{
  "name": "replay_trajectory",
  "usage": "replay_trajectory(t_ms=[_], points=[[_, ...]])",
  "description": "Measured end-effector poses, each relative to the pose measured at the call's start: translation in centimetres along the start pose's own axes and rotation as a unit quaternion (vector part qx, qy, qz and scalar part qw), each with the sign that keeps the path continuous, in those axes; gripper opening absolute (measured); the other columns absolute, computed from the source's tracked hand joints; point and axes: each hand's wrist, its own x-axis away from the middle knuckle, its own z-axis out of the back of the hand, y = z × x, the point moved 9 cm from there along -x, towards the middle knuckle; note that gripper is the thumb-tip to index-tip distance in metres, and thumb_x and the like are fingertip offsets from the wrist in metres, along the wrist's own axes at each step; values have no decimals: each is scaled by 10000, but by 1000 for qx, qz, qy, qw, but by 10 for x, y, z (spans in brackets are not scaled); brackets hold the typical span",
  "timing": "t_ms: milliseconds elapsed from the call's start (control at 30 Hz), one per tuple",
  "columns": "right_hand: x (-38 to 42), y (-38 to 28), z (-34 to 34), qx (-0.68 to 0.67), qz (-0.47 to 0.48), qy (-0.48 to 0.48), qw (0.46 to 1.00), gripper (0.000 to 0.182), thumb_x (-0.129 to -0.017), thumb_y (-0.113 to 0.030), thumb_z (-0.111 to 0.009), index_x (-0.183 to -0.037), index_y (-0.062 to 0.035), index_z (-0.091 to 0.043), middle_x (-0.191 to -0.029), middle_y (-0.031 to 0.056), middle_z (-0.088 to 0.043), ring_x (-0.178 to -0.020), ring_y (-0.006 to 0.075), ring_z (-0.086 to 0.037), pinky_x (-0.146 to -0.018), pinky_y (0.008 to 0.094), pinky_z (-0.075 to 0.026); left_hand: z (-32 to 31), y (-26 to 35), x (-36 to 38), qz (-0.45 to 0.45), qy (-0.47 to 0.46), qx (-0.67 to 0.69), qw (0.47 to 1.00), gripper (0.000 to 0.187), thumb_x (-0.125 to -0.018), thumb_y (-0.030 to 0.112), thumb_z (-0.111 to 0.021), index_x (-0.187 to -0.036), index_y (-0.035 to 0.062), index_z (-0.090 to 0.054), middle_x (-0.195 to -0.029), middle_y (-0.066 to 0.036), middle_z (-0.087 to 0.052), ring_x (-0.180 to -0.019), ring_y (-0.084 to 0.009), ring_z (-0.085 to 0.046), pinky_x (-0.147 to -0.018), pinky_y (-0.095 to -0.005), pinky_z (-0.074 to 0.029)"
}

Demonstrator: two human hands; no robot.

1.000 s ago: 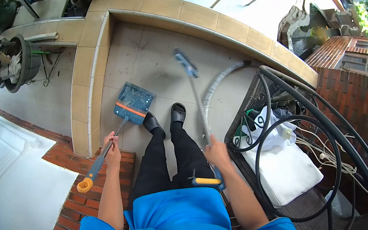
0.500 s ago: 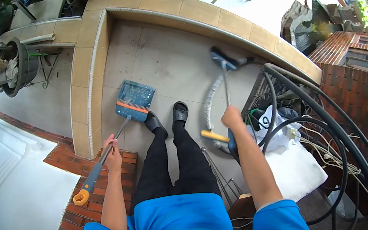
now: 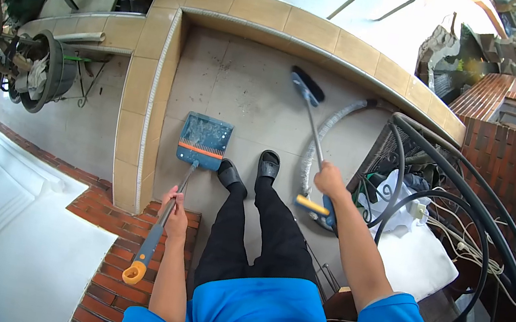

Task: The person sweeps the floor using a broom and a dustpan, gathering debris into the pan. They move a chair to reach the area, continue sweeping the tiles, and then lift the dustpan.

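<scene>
The dustpan (image 3: 205, 132) looks to rest on the tiled floor (image 3: 255, 116) in front of the person, its scooping edge turned away and an orange strip with a row of teeth across its near part; pale dust marks the inside. The left hand (image 3: 176, 211), on the near side of the dustpan, is wrapped round its grey handle, which slants back to a yellow loop at the end. The right hand (image 3: 331, 180) is off to the right of the dustpan, closed on the shaft of the broom (image 3: 314, 129) — the dark bristle head sits beyond the dustpan and to its right, well apart from it, and whether the bristles touch the floor I cannot tell. Dark specks (image 3: 210, 61) lie scattered on the floor beyond the dustpan. Just right of the dustpan is one black shoe (image 3: 228, 174), with the other shoe (image 3: 268, 165) a little farther right. Past the shoes, on the same side of the dustpan, a wrapped hose (image 3: 309, 159) curves along the floor, and farther right are a white cushion (image 3: 415, 259) and pale cables (image 3: 471, 254). A tiled ledge (image 3: 310, 32) runs beyond the dustpan and down its left side — and brick paving (image 3: 117, 270) lies nearer than the dustpan, to its left.
</scene>
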Motion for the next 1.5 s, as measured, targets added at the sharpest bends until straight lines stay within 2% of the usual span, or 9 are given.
replay_trajectory(t_ms=[200, 400, 633, 800, 867, 1067, 1233, 1300, 1500], points=[[79, -63, 12, 17, 115, -64, 991, 272, -731, -56, -502, -978, 56, -518, -778, 317, -589, -798, 486, -580, -750, 516, -472, 10, 1, -2, -12, 17, -19, 1000, 250, -927, 258, -566, -949, 14, -513, -1104, -122, -606, -822, -125, -516, -718, -243, -442], [-40, -92, 17, 55, 103, -29, 993, 334, -714, -26, -509, -1015, 115, -482, -785, 337, -594, -803, 486, -597, -747, 522, -487, 13, 2, -3, -35, 54, -9, 998, 227, -917, 238, -583, -925, 19, -526, -1058, -113, -638, -724, -112, -506, -642, -235, -434], [32, -121, -7, 94, 125, -118, 981, 287, -736, -29, -474, -989, 104, -497, -853, 358, -581, -865, 513, -577, -785, 529, -477, 19, 11, -5, -47, 67, 31, 996, 214, -895, 197, -616, -906, 2, -528, -1030, -176, -638, -724, -145, -555, -643, -259, -476], [-48, -178, 13, 77, 99, -36, 991, 309, -728, -33, -490, -1010, 88, -526, -867, 344, -597, -853, 484, -594, -768, 495, -501, 22, 6, -9, -41, 83, 50, 995, 223, -887, 195, -629, -908, -2, -527, -1032, -194, -631, -734, -149, -563, -644, -263, -485], [-76, -214, -4, 147, 156, -135, 967, 325, -718, -42, -527, -1013, 94, -550, -911, 325, -607, -856, 459, -606, -776, 469, -511, 16, -2, -10, -15, 86, 103, 991, 219, -886, 191, -629, -912, -2, -529, -1031, -190, -633, -730, -154, -566, -644, -266, -486], [-9, -201, 0, 141, 148, -105, 973, 263, -720, -46, -493, -928, 103, -554, -873, 348, -592, -891, 471, -592, -820, 496, -478, 37, 9, -9, -13, 90, 11, 996, 207, -887, 175, -629, -908, -6, -532, -1031, -189, -633, -709, -151, -566, -631, -264, -484], [-64, -223, 6, 106, 95, -35, 989, 299, -732, -87, -539, -982, 66, -596, -936, 289, -617, -918, 439, -603, -817, 451, -502, 32, -2, -20, -34, 108, 80, 990, 208, -878, 173, -642, -906, -4, -537, -993, -168, -637, -713, -133, -564, -615, -254, -480], [-77, -273, -10, 200, 189, -152, 949, 247, -714, -74, -541, -895, 66, -634, -930, 290, -618, -906, 435, -609, -820, 445, -502, 27, -2, -21, -31, 102, 85, 991, 209, -874, 175, -648, -910, -1, -541, -981, -160, -637, -716, -129, -564, -611, -251, -479], [-39, -227, -66, 202, 192, -128, 952, 250, -708, -76, -534, -886, 79, -615, -915, 323, -605, -880, 452, -605, -805, 463, -495, 31, 7, -14, -39, 114, 83, 989, 195, -877, 164, -643, -927, 7, -540, -984, -164, -634, -743, -135, -571, -627, -244, -482]])
